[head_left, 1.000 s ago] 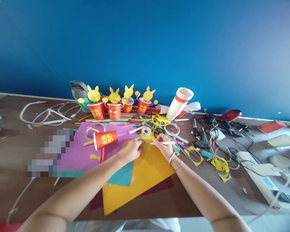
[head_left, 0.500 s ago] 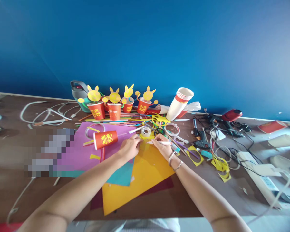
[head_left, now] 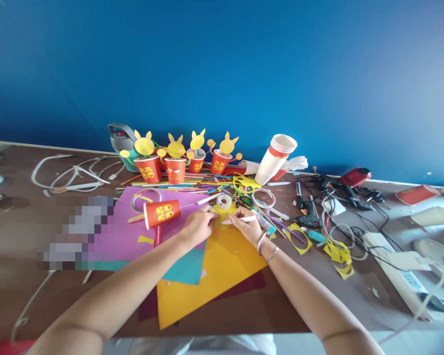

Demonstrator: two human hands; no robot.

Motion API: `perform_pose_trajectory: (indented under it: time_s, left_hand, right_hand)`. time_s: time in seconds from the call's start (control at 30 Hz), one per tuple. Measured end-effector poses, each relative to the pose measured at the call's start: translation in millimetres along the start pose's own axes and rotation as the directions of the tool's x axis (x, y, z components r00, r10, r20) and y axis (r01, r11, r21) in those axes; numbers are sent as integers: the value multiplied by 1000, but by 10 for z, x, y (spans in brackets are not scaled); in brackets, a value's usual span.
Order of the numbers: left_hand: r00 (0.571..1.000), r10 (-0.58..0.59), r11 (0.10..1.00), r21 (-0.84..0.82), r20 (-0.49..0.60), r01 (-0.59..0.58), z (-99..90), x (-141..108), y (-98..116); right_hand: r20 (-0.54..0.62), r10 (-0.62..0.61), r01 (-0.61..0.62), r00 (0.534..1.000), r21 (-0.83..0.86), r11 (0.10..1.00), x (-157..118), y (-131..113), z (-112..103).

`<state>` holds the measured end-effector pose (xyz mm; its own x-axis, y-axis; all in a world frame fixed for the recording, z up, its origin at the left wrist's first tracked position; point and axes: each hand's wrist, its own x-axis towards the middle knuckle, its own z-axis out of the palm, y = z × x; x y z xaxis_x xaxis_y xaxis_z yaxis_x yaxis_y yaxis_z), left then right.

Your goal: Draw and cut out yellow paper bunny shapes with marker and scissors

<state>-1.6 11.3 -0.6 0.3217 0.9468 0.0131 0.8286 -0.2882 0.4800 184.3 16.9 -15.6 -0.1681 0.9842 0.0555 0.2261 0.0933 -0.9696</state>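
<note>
A large yellow-orange paper sheet [head_left: 229, 251] lies under both of my hands. My left hand [head_left: 199, 227] rests at its upper left edge, fingers curled and pressed on a small light-yellow piece of paper [head_left: 225, 213]. A white marker pen [head_left: 248, 218] with a reddish end is pinched in my right hand [head_left: 247, 228]. Its tip points left, over the light-yellow paper. Just beyond my fingertips sits a small roll of clear tape [head_left: 224, 200]. To the left, a red paper cup [head_left: 162, 214] lies on its side on a purple sheet [head_left: 118, 231].
Red cups with yellow rabbit-like paper figures [head_left: 175, 170] stand along the wall. A leaning stack of paper cups [head_left: 276, 159] is right of them. Further right are a glue gun [head_left: 310, 215], yellow paper scraps [head_left: 336, 252], cables and a power strip [head_left: 403, 276].
My right hand has shifted slightly left, and the pen has tilted so its tip sits a little lower and further left. My left hand stays almost in place.
</note>
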Motion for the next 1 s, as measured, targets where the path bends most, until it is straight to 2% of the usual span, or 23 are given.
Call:
perform_pose_trajectory:
  time_s: [0.27, 0.77, 0.9, 1.0]
  left_hand:
    - [999, -46, 999, -4, 21, 46, -9, 29, 2]
    - [999, -47, 999, -3, 16, 47, 9, 31, -17]
    - [999, -38, 999, -6, 8, 38, 16, 33, -21]
    - [999, -35, 999, -16, 8, 36, 18, 34, -22]
  right_hand:
    - [11, -4, 5, 1000, -73, 997, 22, -23, 30]
    - [82, 23, -19, 996, -51, 998, 16, 80, 59]
    - [30, 22, -20, 999, -48, 999, 20, 46, 53]
    - [-42, 44, -43, 998, 20, 999, 31, 25, 35]
